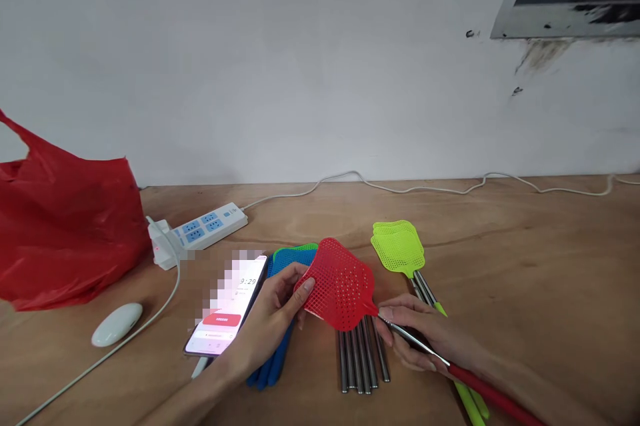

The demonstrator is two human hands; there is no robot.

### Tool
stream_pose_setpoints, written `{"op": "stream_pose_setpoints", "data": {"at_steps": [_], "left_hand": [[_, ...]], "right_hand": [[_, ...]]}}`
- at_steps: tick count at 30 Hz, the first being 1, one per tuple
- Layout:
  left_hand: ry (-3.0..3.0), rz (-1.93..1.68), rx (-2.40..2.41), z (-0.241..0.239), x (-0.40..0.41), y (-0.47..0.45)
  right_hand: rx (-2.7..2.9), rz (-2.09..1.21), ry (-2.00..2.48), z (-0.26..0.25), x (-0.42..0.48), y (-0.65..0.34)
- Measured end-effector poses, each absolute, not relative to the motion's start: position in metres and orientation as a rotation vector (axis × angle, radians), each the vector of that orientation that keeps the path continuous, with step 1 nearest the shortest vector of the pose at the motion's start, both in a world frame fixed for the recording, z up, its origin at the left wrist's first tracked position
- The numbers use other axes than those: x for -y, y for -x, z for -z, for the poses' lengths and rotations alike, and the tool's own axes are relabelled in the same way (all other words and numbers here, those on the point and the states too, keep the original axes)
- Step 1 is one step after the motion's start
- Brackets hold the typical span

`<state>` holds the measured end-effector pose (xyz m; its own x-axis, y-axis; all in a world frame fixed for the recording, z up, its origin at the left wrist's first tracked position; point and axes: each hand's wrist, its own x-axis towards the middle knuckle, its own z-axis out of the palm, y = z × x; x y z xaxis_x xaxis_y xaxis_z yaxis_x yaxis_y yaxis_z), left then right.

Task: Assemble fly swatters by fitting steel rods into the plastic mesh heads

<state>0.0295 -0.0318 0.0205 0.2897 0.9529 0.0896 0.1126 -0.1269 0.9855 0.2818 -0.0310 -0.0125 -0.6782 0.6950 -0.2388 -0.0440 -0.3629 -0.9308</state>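
Note:
A red fly swatter [343,286] is held just above the wooden table [525,266]. My left hand [273,319] pinches the left edge of its mesh head. My right hand [420,336] is closed on its thin metal rod, whose red grip runs off to the lower right. Under the red head lie several bare metal rods [361,359] side by side. Blue swatter heads [287,259] with a green one beneath lie behind my left hand, their blue handles [273,369] showing below it. To the right rests a lime green swatter [399,247] with its own rods.
A phone [227,316] with a lit screen lies left of my left hand. Further left are a white mouse [117,324], a white power strip [200,229] with cables, and a red plastic bag [60,226]. A white wall stands behind the table.

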Motion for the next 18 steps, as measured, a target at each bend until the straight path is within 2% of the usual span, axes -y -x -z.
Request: {"op": "stream_pose_setpoints", "data": {"at_steps": [18], "left_hand": [[-1.439,-0.935,-1.067,-0.018,0.042,-0.042]], "right_hand": [[1.567,-2.048,0.991,-0.014,0.045,-0.279]]}}
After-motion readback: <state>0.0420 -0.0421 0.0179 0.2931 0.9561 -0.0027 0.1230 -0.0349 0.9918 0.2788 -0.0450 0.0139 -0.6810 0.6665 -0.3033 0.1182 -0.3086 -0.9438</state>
